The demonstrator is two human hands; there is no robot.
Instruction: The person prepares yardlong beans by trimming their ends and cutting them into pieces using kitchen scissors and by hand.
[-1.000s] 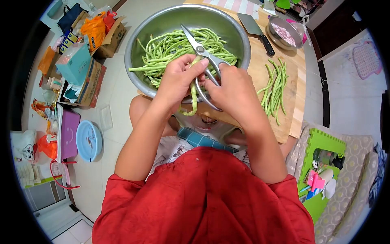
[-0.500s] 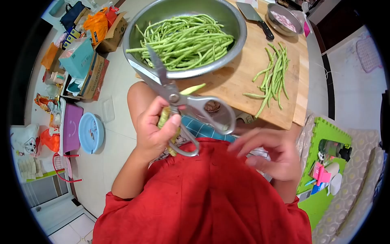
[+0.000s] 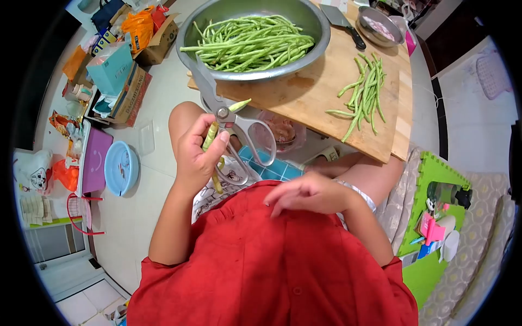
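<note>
My left hand [image 3: 198, 149] is closed round a pair of scissors [image 3: 222, 112] and a yellowish bean [image 3: 210, 136], in front of the large metal bowl. The scissors' blades point up and away, and their handle loops hang free. My right hand [image 3: 310, 194] holds nothing, its fingers apart over the red shirt [image 3: 283, 261]. Many long green beans [image 3: 253, 43] lie in the metal bowl [image 3: 255, 74]. A smaller bunch of beans [image 3: 368, 95] rests on the wooden cutting board [image 3: 310, 103].
Behind the board's beans are a cleaver [image 3: 342, 20] and a small metal bowl [image 3: 402, 37] with pale pink contents. Under the board's edge stands a lined bin [image 3: 296, 142]. A blue basin [image 3: 121, 168] and cardboard boxes [image 3: 130, 96] are on the left.
My right hand has let go of the scissors and drawn back to the shirt. My left hand has come down and left, away from the bowl, with scissors and bean.
</note>
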